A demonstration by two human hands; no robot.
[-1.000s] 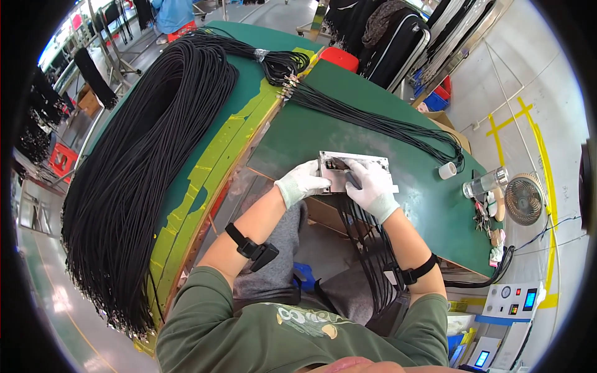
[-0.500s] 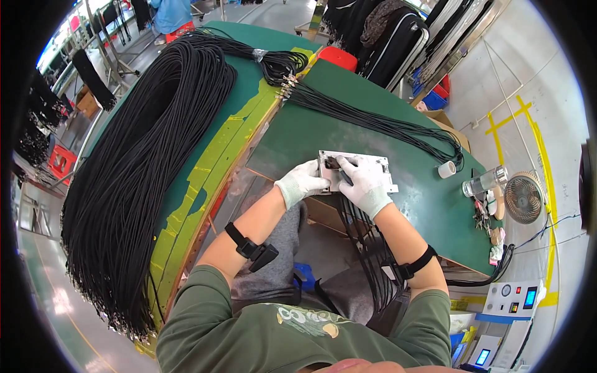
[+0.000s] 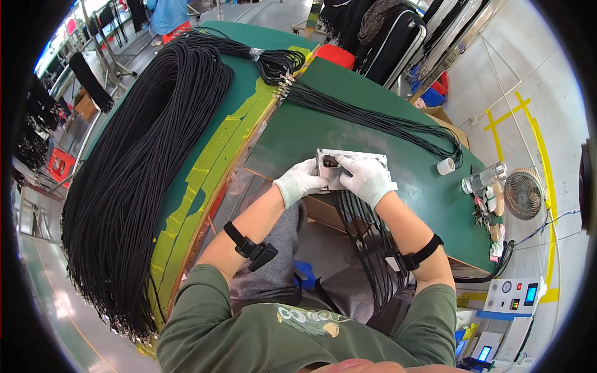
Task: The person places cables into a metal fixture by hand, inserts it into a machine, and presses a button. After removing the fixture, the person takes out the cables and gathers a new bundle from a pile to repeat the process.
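Note:
A silver metal fixture block (image 3: 378,163) lies near the front edge of the green table, a dark recess (image 3: 330,161) at its left end. My left hand (image 3: 301,182), in a white glove, closes on the left front corner of the block, fingertips hidden in part against it. My gloved right hand (image 3: 368,178) rests over the middle of the block. Its index finger stretches to the recess, and the thumb lies apart from it, nearer me. Several black cables (image 3: 362,227) hang from the block's front side over the table edge toward my lap.
A bundle of black cables (image 3: 379,115) lies across the table's far side. Left, a large heap of black cables (image 3: 143,143) covers another bench. To the right stand a white roll (image 3: 446,166), a clear jar (image 3: 484,179), a small fan (image 3: 523,195) and a control box (image 3: 513,297).
The right hand has drawn slightly back to the right, its thumb and index finger spreading and baring the dark recess. The left hand stays at the block's corner.

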